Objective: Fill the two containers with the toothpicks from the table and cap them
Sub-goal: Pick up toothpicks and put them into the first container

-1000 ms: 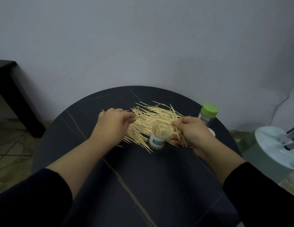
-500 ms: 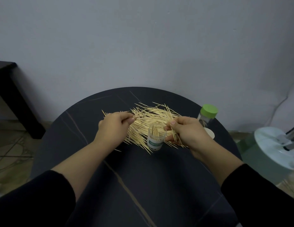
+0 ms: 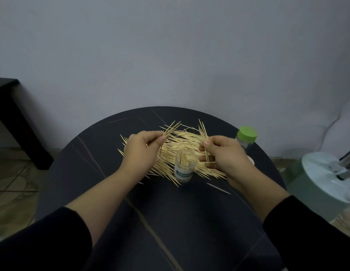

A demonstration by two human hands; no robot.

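Observation:
A heap of loose toothpicks (image 3: pixel 182 142) covers the far middle of the round dark table (image 3: pixel 170 222). In front of the heap stands an uncapped clear container (image 3: pixel 185 166) with a green label and a few toothpicks upright inside. My left hand (image 3: pixel 143 151) pinches a small bunch of toothpicks, raised just left of the container, tips pointing up and right. On the container's right, my right hand (image 3: pixel 223 153) pinches another bunch, tips pointing up. A second container (image 3: pixel 246 138) with a green cap stands at the table's far right edge. A white cap (image 3: pixel 251 161) peeks out behind my right wrist.
One stray toothpick (image 3: pixel 219 188) lies on the table right of the open container. A white round appliance (image 3: pixel 326 177) stands beside the table on the right. At the far left is a dark piece of furniture (image 3: pixel 12 114). A plain wall rises close behind the table.
Both hands have lifted off the heap, each with a bunch of toothpicks raised and fanned upward. A stray toothpick now lies right of the open container.

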